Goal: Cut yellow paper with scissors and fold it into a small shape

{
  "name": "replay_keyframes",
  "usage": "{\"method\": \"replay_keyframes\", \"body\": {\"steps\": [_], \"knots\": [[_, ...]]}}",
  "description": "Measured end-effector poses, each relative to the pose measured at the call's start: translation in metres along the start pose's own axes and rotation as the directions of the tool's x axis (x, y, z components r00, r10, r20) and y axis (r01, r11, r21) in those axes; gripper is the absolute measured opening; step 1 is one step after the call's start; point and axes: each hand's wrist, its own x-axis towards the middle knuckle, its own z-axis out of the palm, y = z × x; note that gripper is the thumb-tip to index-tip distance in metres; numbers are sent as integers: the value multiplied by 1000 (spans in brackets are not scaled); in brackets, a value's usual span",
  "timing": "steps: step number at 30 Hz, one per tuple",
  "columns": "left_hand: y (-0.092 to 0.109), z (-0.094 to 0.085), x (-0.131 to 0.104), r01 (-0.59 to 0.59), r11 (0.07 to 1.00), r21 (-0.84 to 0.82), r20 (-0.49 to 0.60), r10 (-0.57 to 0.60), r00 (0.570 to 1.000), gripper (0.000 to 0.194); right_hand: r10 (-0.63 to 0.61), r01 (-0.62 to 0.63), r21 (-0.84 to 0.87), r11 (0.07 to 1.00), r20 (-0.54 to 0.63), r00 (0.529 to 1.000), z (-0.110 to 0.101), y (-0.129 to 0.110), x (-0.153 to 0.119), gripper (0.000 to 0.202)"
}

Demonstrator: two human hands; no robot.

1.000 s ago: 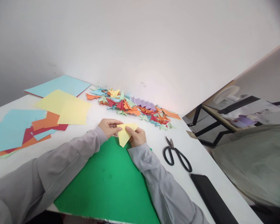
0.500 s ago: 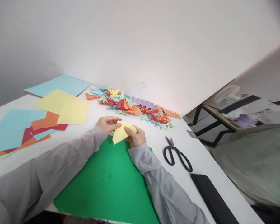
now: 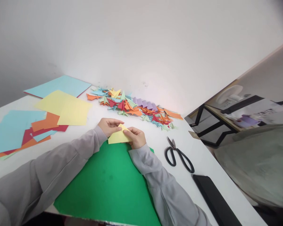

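Note:
A small folded piece of yellow paper (image 3: 118, 137) is held between both hands, over the far edge of a green mat (image 3: 106, 185). My left hand (image 3: 109, 126) pinches its upper left side between thumb and fingers. On the right side, my right hand (image 3: 136, 137) grips it with the thumb on top and the fingers behind, mostly hidden. The paper's upper part comes to a point with creased flaps. Beyond the hands lies a heap of folded paper shapes (image 3: 124, 105) in several colours, against the wall.
Black-handled scissors (image 3: 178, 153) and a long black case (image 3: 214, 199) lie to the right. Loose blue sheets (image 3: 11, 128), yellow sheets (image 3: 73, 111) and orange pieces (image 3: 47, 122) spread over the left. A large blue sheet (image 3: 61, 86) lies farther back. Past the table's right edge is grey-green fabric (image 3: 257, 163).
The yellow paper has been turned in the fingers; its pointed, creased top now faces up and its wide edge faces me. My right hand has shifted slightly left.

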Motion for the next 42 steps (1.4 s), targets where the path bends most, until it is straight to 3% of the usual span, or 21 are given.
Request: {"method": "replay_keyframes", "body": {"steps": [8, 19, 34, 42], "knots": [[9, 1, -7, 108, 989, -96, 40, -105, 994, 34, 52, -58, 134, 989, 47, 998, 1, -5, -3, 24], [8, -3, -2, 73, 990, -121, 146, -56, 988, 31, 70, -84, 150, 985, 92, 993, -2, -3, -1, 25], [7, -1, -3, 19, 1000, -11, 64, -18, 998, 30, 27, -35, 76, 996, 104, 994, -4, 3, 3, 27], [13, 2, -7, 10, 1000, 27, 75, -12, 997, 27, -7, 3, 27, 1000, 147, 989, -4, 7, 2, 29]]}}
